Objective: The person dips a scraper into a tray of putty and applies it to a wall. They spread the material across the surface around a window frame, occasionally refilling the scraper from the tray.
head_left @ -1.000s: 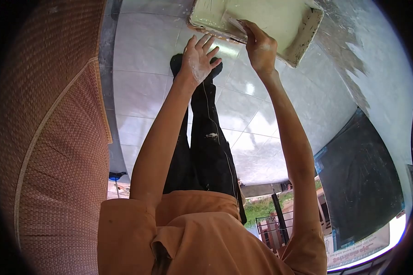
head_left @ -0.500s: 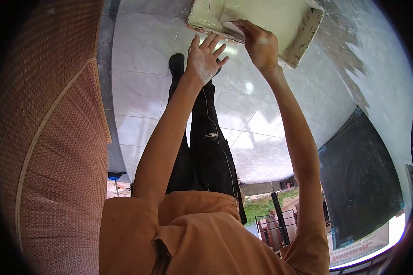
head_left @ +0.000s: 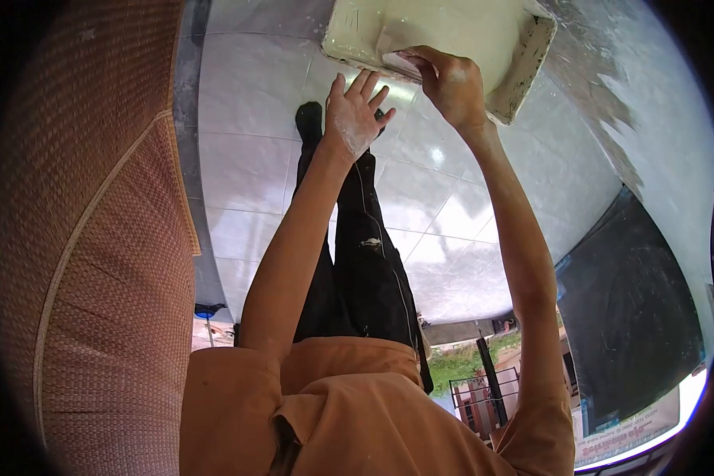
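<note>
My right hand [head_left: 457, 89], dusted white on its back, pinches a thin, flat pale piece [head_left: 399, 61] at the near edge of a cream, tray-like thing [head_left: 525, 65] with raised, scuffed sides. What the piece is made of, I cannot tell. My left hand [head_left: 355, 117] is open just below that near edge, fingers spread and holding nothing. White powder or paste coats the left hand near the wrist.
Grey glossy tiles [head_left: 250, 103] cover the floor under my legs in black trousers [head_left: 361, 270]. A woven brown surface [head_left: 119, 278] rises on the left. To the right are a patchy painted wall [head_left: 650, 119] and a dark panel [head_left: 635, 309].
The whole view has shifted slightly downward. My right hand and the pale piece stay at the tray-like thing's near edge, and my left hand remains open below it.
</note>
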Action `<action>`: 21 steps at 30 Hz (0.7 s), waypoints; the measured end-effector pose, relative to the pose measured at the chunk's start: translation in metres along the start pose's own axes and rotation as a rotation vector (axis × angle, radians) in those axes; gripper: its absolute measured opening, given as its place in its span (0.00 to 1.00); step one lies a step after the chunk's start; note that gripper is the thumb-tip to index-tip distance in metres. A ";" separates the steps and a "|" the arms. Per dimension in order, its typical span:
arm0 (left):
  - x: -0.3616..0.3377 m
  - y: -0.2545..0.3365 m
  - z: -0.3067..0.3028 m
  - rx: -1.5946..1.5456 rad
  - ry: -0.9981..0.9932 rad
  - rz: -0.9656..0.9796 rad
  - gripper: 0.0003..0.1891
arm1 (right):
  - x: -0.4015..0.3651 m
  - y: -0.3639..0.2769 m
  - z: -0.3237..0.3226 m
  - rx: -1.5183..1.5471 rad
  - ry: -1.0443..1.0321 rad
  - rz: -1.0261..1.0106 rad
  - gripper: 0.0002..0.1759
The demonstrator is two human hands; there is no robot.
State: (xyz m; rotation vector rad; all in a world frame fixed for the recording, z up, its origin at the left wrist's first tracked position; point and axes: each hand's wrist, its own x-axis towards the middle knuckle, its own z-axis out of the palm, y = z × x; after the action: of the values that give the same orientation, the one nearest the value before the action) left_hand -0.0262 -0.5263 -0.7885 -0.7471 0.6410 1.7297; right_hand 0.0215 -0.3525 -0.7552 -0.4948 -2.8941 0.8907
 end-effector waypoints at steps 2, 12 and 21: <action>0.000 -0.001 -0.001 -0.017 0.001 0.001 0.39 | 0.004 0.000 -0.002 0.021 0.005 -0.013 0.11; -0.025 0.009 0.024 0.132 0.433 -0.026 0.34 | 0.027 0.065 -0.029 0.629 -0.109 0.497 0.16; -0.106 0.058 0.164 0.669 0.078 0.457 0.32 | -0.011 -0.054 -0.162 1.591 0.262 0.373 0.20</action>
State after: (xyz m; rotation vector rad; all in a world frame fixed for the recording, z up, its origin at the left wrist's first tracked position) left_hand -0.0866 -0.4871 -0.5981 -0.1985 1.4363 1.7235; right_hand 0.0432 -0.3118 -0.5908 -0.7643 -1.1222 2.3771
